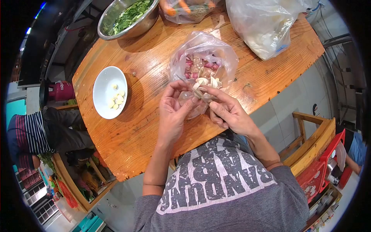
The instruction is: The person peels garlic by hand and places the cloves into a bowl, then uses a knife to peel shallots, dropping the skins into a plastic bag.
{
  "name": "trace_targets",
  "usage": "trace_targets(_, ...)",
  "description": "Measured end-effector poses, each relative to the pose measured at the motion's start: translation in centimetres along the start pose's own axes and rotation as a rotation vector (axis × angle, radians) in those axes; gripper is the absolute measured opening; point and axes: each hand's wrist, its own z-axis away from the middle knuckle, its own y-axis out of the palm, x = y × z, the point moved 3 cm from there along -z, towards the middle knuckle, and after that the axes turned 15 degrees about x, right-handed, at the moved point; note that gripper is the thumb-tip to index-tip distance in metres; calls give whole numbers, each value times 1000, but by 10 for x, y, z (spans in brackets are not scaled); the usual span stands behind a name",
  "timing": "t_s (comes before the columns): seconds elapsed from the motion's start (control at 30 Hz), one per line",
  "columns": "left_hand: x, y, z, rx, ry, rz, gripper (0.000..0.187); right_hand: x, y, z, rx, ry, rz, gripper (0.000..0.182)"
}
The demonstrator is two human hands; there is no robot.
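Observation:
My left hand (179, 106) and my right hand (227, 109) meet at the table's near side, just in front of an open clear plastic bag (228, 54). Between the fingertips of both is a pale, papery piece of garlic (199, 92); its exact shape is partly covered by the fingers. Inside the bag lie small red shallots (209, 65) and whitish garlic cloves (213, 82). To the left, a white oval bowl (99, 92) contains several peeled garlic cloves (116, 101).
On the wooden table (154, 69) stand a metal bowl (129, 33) of chopped greens, a bag with carrots (181, 8) and a large plastic bag (262, 31). One person (31, 135) is at the left, another person's arm (352, 164) at the right.

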Motion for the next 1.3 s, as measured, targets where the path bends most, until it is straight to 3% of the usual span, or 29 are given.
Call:
trace_targets(0.57, 5, -3, -1, -34, 46, -125, 33, -1, -3, 0, -66, -6, 43, 40)
trace_targets(0.87, 1, -6, 0, -16, -46, -73, 24, 1, -5, 3, 5, 76, -222, 41)
trace_targets(1.3, 6, -6, 1, -1, 1, -87, 23, -5, -4, 5, -14, 92, -172, 39)
